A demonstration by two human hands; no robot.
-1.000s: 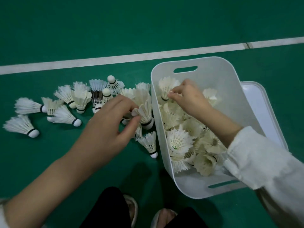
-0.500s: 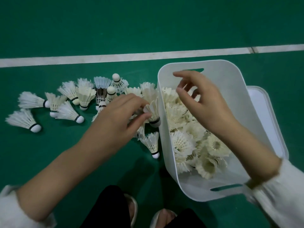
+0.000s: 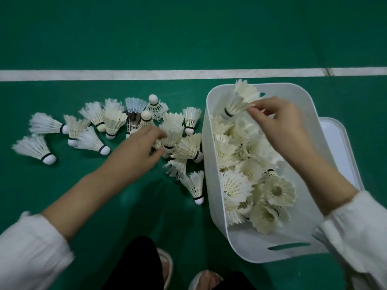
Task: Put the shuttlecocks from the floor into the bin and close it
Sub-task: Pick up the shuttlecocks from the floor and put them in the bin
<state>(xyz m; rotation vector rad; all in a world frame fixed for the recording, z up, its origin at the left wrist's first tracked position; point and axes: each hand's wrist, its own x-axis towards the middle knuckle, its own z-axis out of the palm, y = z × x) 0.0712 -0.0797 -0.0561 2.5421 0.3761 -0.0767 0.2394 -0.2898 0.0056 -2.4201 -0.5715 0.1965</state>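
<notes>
A white plastic bin (image 3: 207,143) stands on the green floor and holds several feather shuttlecocks (image 3: 236,187). My right hand (image 3: 278,124) is above the bin's far end and pinches one shuttlecock (image 3: 238,101) by its feathers, cork pointing down-left. Left of the bin, several more shuttlecocks (image 3: 113,122) lie scattered on the floor. My left hand (image 3: 136,151) reaches into that pile with thumb and fingers apart, the tips at an upright shuttlecock (image 3: 170,137). The hand is blurred.
The bin's white lid (image 3: 343,143) lies flat on the floor behind the bin's right side. A white court line (image 3: 146,74) crosses the floor beyond the pile. My knees and slippered feet (image 3: 165,266) are at the bottom edge, close to the bin.
The shuttlecock my left hand held by the bin's edge is now in my right hand, above the bin. My left hand has moved back left into the floor pile.
</notes>
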